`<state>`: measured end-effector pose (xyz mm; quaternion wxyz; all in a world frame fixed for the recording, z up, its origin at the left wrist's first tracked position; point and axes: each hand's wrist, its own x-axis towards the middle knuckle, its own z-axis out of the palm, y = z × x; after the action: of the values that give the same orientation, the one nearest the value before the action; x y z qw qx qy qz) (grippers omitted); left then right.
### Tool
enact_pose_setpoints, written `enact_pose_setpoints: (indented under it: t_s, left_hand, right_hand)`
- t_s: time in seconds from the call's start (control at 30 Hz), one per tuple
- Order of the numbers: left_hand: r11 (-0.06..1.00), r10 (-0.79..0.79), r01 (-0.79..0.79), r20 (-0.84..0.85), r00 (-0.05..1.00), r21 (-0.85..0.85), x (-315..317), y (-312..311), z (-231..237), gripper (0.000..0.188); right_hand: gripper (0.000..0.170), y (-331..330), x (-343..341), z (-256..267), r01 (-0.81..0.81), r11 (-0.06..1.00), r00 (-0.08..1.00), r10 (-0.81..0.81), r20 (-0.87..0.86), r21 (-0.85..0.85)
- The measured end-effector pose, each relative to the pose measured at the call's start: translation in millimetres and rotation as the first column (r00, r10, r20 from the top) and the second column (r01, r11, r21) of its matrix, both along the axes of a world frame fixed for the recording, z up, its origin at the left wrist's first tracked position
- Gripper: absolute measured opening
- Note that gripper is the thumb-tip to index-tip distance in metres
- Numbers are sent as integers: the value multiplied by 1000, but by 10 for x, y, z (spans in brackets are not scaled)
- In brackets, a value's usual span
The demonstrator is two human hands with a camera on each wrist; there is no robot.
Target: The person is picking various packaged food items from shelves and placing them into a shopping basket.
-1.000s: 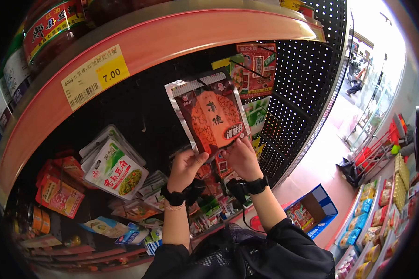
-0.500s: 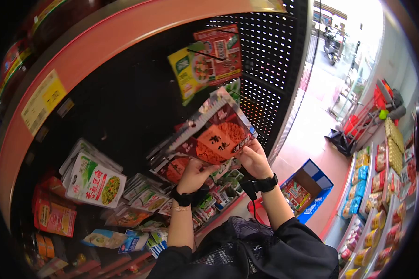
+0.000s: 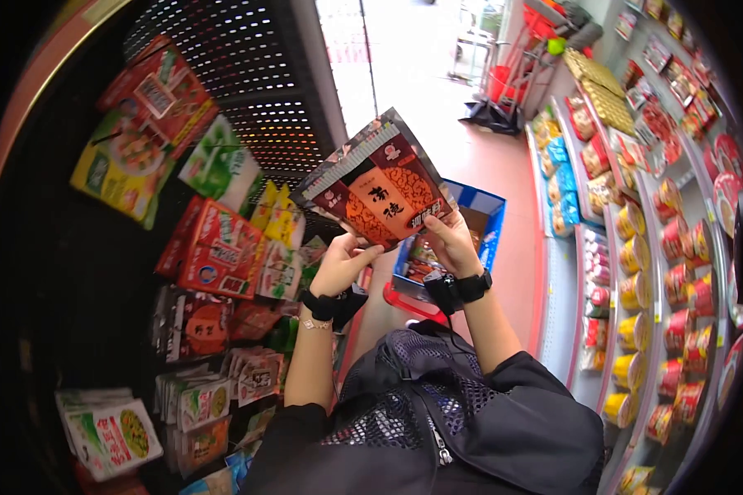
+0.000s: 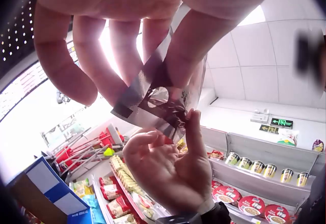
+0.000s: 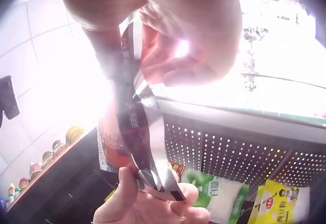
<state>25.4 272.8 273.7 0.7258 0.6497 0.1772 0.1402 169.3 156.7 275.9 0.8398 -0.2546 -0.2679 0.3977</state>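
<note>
Both hands hold a dark red seasoning pouch (image 3: pixel 388 198) with a picture of orange-red food on its front and silvery edges. In the head view it is tilted, its front facing up toward me. My left hand (image 3: pixel 343 266) pinches the lower left corner, thumb on the front. At the lower right, my right hand (image 3: pixel 456 245) grips the edge with its thumb over the printed face. Both wrist views show the pouch (image 4: pixel 153 99) nearly edge-on between thumb and fingers, and the left hand (image 5: pixel 147 206) appears below it in the right wrist view.
Hanging food packets (image 3: pixel 223 252) line the dark pegboard rack on the left. Beyond the hands stands a blue box (image 3: pixel 494 219) with packets inside, above something red (image 3: pixel 404 304). Shelves of cups (image 3: pixel 631 289) and bags run along the right. A bright doorway lies ahead.
The view has turned right, away from the rack toward the aisle and blue box. The pouch stays in both hands, having tilted from upright and moved clear of the hanging packets.
</note>
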Motion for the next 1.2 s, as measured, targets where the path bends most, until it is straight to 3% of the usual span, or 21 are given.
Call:
enact_pose_setpoints:
  t_s: [0.1, 0.17, 0.27, 0.33, 0.53, 0.6, 0.67, 0.7, 0.8, 0.83, 0.93, 1.0, 1.07, 1.13, 1.2]
  left_hand:
    - [996, -46, 46, 5, 999, 76, 261, -59, -78, 24]
    - [995, -81, 74, 104, 991, 71, 395, -142, -57, 22]
    - [990, -87, 77, 83, 993, 114, 475, -148, -122, 21]
    - [996, -43, 36, 82, 996, 83, 467, -155, -144, 20]
    - [971, 191, -190, 11, 982, 147, 56, -5, -309, 24]
    - [951, 298, -294, -24, 954, 93, -186, 18, -330, 23]
    - [891, 428, -414, -39, 903, 188, -454, 11, -313, 21]
    - [838, 505, -474, -56, 861, 271, -586, -4, -304, 21]
    - [759, 644, -614, -109, 758, 214, -977, -106, -316, 23]
    - [732, 659, -660, 70, 749, 167, -1050, -162, -265, 22]
    - [629, 768, -758, 14, 640, 173, -1344, -332, -198, 22]
    - [585, 794, -780, 40, 607, 221, -1494, -440, -180, 24]
    - [478, 856, -843, 85, 510, 247, -1646, -516, -219, 25]
    - [449, 882, -876, 72, 466, 180, -1776, -589, -134, 26]
    - [427, 888, -860, 50, 457, 281, -1873, -627, 16, 25]
  right_hand:
    - [42, -155, 172, -27, 83, 997, 996, -83, -8, 4]
    - [42, -228, 280, -76, 100, 995, 995, -100, -2, -8]
    - [40, -260, 392, -156, 108, 994, 994, -108, 10, -25]
    - [38, -191, 446, -228, 94, 990, 995, -90, 43, -106]
    - [34, 269, 264, -386, -128, 992, 988, 130, 85, -20]
    - [33, 436, 81, -400, -197, 980, 977, 199, 79, -33]
    - [29, 619, -151, -428, -276, 961, 961, 275, 30, 13]
    - [26, 686, -241, -437, -336, 941, 940, 338, 49, -45]
    - [26, 836, -558, -351, -496, 862, 860, 504, 74, -105]
    - [25, 891, -647, -382, -547, 830, 824, 557, 103, -114]
    - [23, 993, -903, -369, -652, 741, 729, 671, 133, -161]
    - [23, 1061, -1075, -394, -725, 661, 652, 749, 118, -193]
    - [23, 1091, -1233, -443, -765, 606, 602, 793, 95, -216]
    - [23, 1084, -1385, -361, -796, 575, 570, 817, 87, -192]
    - [22, 1104, -1468, -332, -817, 552, 546, 834, 81, -166]
